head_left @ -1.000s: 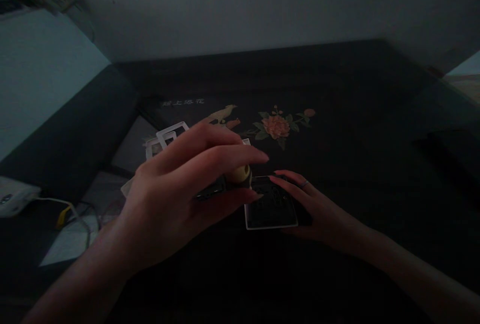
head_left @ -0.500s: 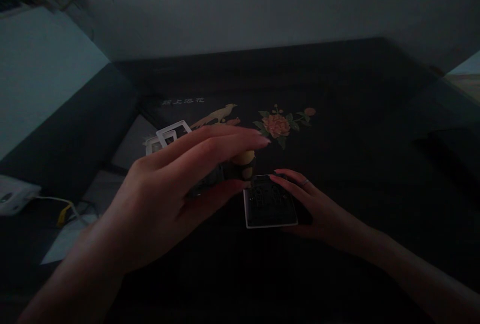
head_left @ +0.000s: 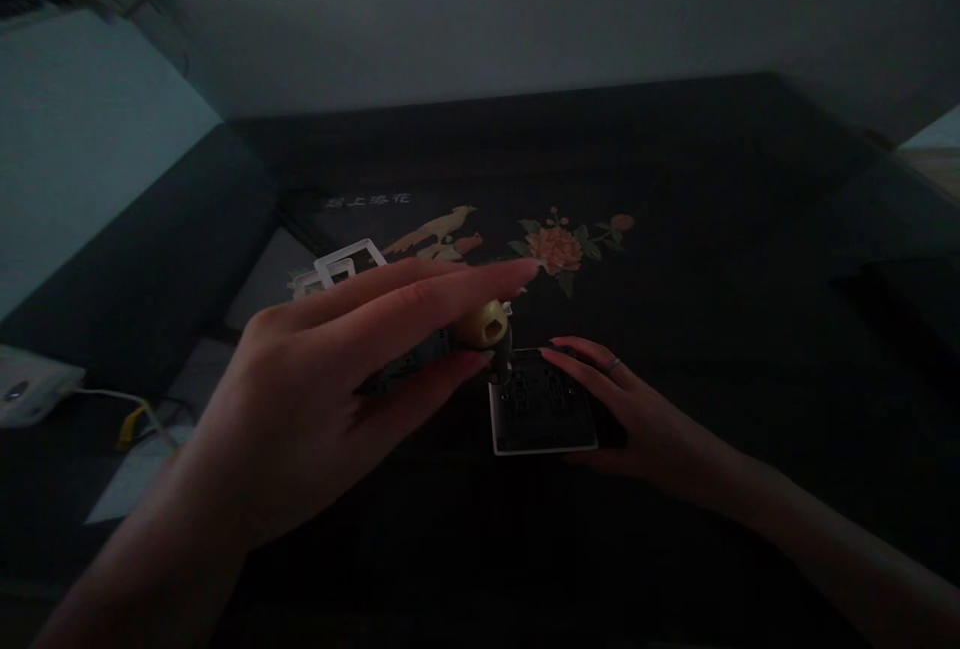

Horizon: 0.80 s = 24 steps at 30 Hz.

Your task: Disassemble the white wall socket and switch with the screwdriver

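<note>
My left hand (head_left: 330,379) is closed around a screwdriver (head_left: 484,325) with a yellow handle, its hollow end facing up toward me. Below the handle, the dark lower part reaches the upper left corner of a wall socket (head_left: 541,417); whether the tip sits in a screw is too dark to tell. The socket is square, with a dark inner face and a thin white rim. My right hand (head_left: 626,399), with a ring on one finger, grips it by its right side, fingertips over the top edge. White square frames (head_left: 352,251) lie behind my left hand, partly hidden by it.
The dark table (head_left: 712,229) carries a printed bird (head_left: 442,227) and flower (head_left: 553,249). At the left are a white power block (head_left: 37,389) with a cable and a pale paper sheet (head_left: 124,484). A dark flat object (head_left: 911,314) lies at the right. A wall (head_left: 525,9) stands behind.
My left fingers have shifted on the screwdriver, and its handle has tilted so the hollow end shows more. My right hand and the socket have stayed nearly in place.
</note>
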Each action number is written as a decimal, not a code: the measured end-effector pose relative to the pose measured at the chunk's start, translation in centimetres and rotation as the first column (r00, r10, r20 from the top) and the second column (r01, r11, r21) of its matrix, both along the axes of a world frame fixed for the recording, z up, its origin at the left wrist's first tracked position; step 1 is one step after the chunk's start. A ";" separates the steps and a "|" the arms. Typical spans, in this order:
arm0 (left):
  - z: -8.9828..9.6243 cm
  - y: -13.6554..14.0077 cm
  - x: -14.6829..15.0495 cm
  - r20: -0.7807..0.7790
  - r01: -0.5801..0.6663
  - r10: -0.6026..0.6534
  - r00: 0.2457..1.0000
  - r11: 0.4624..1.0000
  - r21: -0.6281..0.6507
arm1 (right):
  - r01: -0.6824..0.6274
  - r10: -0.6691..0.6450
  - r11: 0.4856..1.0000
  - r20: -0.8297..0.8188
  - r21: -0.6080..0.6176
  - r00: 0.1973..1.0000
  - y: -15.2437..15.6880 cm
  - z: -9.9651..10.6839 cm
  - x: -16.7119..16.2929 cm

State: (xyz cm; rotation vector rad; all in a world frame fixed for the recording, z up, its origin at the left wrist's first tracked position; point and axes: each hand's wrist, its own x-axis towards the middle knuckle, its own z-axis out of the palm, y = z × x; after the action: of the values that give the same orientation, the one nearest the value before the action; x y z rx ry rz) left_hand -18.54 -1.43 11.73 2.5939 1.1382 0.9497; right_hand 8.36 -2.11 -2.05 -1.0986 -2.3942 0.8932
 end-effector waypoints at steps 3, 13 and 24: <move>-0.2 0.2 0.1 0.027 0.033 -0.034 0.999 0.998 0.048 | -0.006 0.006 1.000 0.007 0.005 1.000 0.0 0.1 0.0; -0.2 -0.1 0.0 -0.042 0.037 -0.035 0.999 0.997 0.061 | -0.004 0.004 1.000 0.030 -0.007 1.000 -0.1 0.1 0.0; 0.1 -0.3 0.0 0.008 0.012 -0.013 1.000 0.997 0.080 | -0.008 0.008 1.000 0.023 0.004 1.000 0.0 -0.1 0.1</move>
State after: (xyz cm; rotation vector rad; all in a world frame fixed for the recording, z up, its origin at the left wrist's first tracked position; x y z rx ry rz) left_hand -18.57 -1.76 11.80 2.6534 1.1022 1.0236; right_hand 8.46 -2.09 -2.19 -1.1046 -2.4197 0.8828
